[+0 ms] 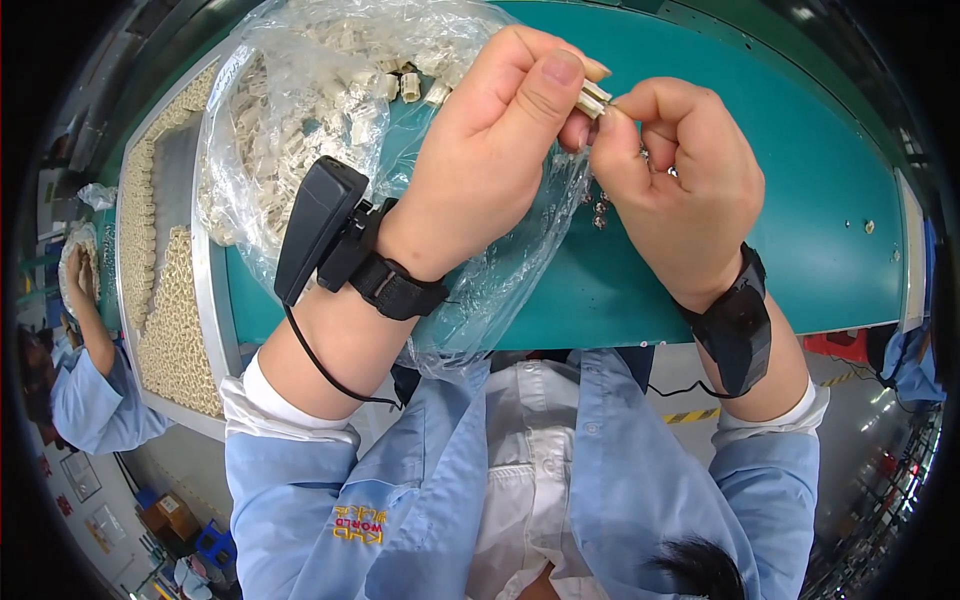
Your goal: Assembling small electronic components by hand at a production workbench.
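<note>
Between the thumb and fingers of my left hand [510,120] is a small cream plastic part [593,99], tilted, with its end toward my right. My right hand [690,170] meets that end, thumb and forefinger pinched together; what they pinch is too small to make out. Its other fingers curl over a few small shiny metal pieces [672,171]. More metal pieces [600,212] lie on the green table just below, between my hands. Beyond my left forearm spreads a clear plastic bag [500,290] with many loose cream parts [300,130] in it.
A metal-edged tray [208,300] at the left holds dense rows of cream parts [180,330]. The green table [800,230] bears a few tiny bits [869,227] at the right. At the far left another person in a blue sleeve [95,400] works. Black devices are strapped to both my wrists.
</note>
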The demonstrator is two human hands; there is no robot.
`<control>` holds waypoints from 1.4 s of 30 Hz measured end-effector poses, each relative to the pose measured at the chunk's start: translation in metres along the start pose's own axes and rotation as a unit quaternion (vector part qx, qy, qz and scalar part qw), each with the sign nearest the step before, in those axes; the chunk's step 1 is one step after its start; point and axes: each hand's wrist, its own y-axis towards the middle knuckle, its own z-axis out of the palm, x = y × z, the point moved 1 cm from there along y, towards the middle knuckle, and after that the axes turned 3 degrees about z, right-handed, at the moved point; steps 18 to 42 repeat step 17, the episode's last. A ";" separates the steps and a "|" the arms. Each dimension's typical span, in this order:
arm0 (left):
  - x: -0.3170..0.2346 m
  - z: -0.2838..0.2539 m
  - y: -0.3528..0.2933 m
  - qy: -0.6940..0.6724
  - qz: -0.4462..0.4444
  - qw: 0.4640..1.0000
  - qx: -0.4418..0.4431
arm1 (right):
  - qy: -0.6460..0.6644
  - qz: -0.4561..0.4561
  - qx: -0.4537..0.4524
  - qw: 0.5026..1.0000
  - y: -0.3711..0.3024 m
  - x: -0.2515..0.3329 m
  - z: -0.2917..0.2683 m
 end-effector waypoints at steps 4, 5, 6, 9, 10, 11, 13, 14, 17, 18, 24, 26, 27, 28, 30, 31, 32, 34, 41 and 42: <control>-0.003 0.005 -0.002 0.010 0.016 1.000 -0.016 | -0.002 -0.033 -0.001 0.999 0.001 -0.001 -0.001; -0.005 0.007 -0.002 0.002 0.020 0.999 -0.025 | -0.002 -0.050 -0.003 0.999 0.001 -0.001 -0.001; -0.006 0.008 -0.003 -0.005 0.024 0.999 -0.035 | -0.002 -0.049 -0.003 0.999 0.001 -0.001 -0.001; -0.008 0.006 -0.003 0.021 0.020 1.000 -0.004 | 0.019 -0.069 -0.013 0.997 0.000 -0.002 -0.001; -0.009 0.005 -0.004 0.034 0.019 0.999 0.011 | 0.019 -0.069 -0.013 0.997 0.000 -0.001 -0.001; -0.009 0.004 -0.004 0.034 0.019 0.999 0.012 | 0.020 -0.059 -0.007 0.998 0.000 -0.001 -0.001; -0.006 0.001 -0.003 -0.001 0.009 1.000 0.015 | 0.021 -0.038 0.005 0.999 0.000 0.000 -0.002; -0.005 -0.001 -0.002 -0.019 0.005 1.000 0.017 | 0.021 -0.038 0.004 0.999 0.000 0.001 -0.003; -0.006 -0.004 -0.002 -0.016 -0.031 0.998 0.058 | 0.075 0.090 0.083 0.990 -0.001 -0.001 -0.005; -0.006 -0.004 -0.002 -0.016 -0.031 0.998 0.058 | 0.075 0.090 0.083 0.990 -0.001 -0.001 -0.005; -0.006 -0.004 -0.002 -0.016 -0.031 0.998 0.058 | 0.075 0.090 0.083 0.990 -0.001 -0.001 -0.005; -0.006 -0.004 -0.002 -0.016 -0.031 0.998 0.058 | 0.075 0.090 0.083 0.990 -0.001 -0.001 -0.005; -0.006 -0.004 -0.002 -0.016 -0.031 0.998 0.058 | 0.075 0.090 0.083 0.990 -0.001 -0.001 -0.005; -0.006 -0.004 -0.002 -0.016 -0.031 0.998 0.058 | 0.075 0.090 0.083 0.990 -0.001 -0.001 -0.005; -0.006 -0.004 -0.002 -0.016 -0.031 0.998 0.058 | 0.075 0.090 0.083 0.990 -0.001 -0.001 -0.005; -0.006 -0.004 -0.002 -0.016 -0.031 0.998 0.058 | 0.075 0.090 0.083 0.990 -0.001 -0.001 -0.005; -0.006 -0.004 -0.002 -0.016 -0.031 0.998 0.058 | 0.075 0.090 0.083 0.990 -0.001 -0.001 -0.005; -0.006 -0.004 -0.002 -0.016 -0.031 0.998 0.058 | 0.075 0.090 0.083 0.990 -0.001 -0.001 -0.005; -0.006 -0.004 -0.002 -0.016 -0.031 0.998 0.058 | 0.075 0.090 0.083 0.990 -0.001 -0.001 -0.005; -0.006 -0.004 -0.002 -0.016 -0.031 0.998 0.058 | 0.075 0.090 0.083 0.990 -0.001 -0.001 -0.005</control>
